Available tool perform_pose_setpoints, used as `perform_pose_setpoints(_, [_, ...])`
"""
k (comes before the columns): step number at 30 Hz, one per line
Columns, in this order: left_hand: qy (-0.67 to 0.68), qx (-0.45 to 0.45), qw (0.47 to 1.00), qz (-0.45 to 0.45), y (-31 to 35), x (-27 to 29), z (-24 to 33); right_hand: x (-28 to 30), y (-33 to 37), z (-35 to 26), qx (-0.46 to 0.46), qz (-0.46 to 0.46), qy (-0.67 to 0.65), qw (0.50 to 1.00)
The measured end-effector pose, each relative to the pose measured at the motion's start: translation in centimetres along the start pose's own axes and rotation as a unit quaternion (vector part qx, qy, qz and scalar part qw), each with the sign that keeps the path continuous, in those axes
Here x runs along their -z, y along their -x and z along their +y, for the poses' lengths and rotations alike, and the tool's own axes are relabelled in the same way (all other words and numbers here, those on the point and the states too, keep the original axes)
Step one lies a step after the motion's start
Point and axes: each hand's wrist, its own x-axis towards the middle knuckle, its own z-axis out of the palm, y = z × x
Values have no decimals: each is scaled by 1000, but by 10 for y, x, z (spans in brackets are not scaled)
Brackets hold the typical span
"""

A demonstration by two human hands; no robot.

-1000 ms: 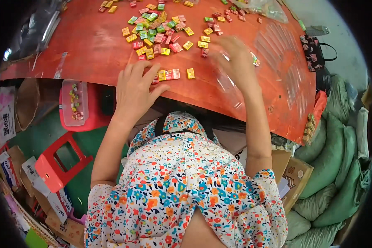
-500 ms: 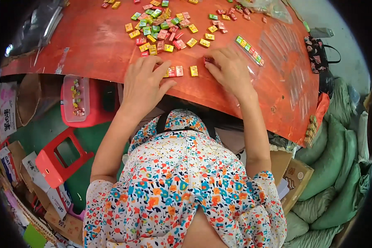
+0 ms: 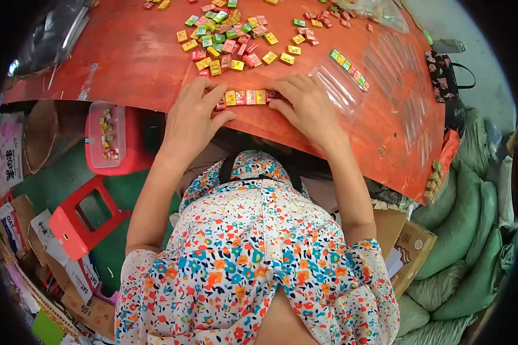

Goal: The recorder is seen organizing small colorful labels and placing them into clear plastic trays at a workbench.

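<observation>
A short row of small red and yellow candy-sized boxes [image 3: 246, 98] lies side by side near the front edge of the red table [image 3: 155, 75]. At its left end my left hand [image 3: 194, 115] is closed on the row, thumb below and fingers above. My right hand [image 3: 308, 112] pinches the opposite end in the same way, partly covering a dark red box. Just beyond the hands spreads a loose pile of little red, yellow and green boxes [image 3: 230, 46]. Right of my right hand, a filled strip of such boxes [image 3: 349, 70] sits in clear plastic.
Clear ridged plastic trays [image 3: 394, 69] lie on the right of the table. A clear tub with a few boxes [image 3: 105, 138] rests on a red stool at left, near another red stool [image 3: 86, 221]. Green sacks [image 3: 463, 224] and a black patterned bag [image 3: 438, 75] stand at right.
My right hand has moved left with its red box, bringing it against the row. The separate yellow box now touches the others, and more of the row's left end shows.
</observation>
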Motion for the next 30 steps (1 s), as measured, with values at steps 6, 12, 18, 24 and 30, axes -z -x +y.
perform_pose_setpoints(6, [43, 23, 999, -23, 2, 5, -6, 6, 0, 1, -32, -32, -57, 997])
perform_pose_setpoints(12, [64, 19, 997, -41, -4, 6, -5, 2, -5, -6, -18, -45, -64, 997])
perform_pose_setpoints(18, [82, 32, 995, -51, -4, 6, -4, 0, -6, -1, -34, -58, -92, 993])
perform_pose_setpoints(24, [76, 26, 996, -48, -2, 4, -3, 13, -21, 23, -66, 58, -84, 993])
perform_pose_setpoints(30, [66, 22, 997, -33, 1, 1, -5, 10, -46, 28, -72, 59, 15, 996])
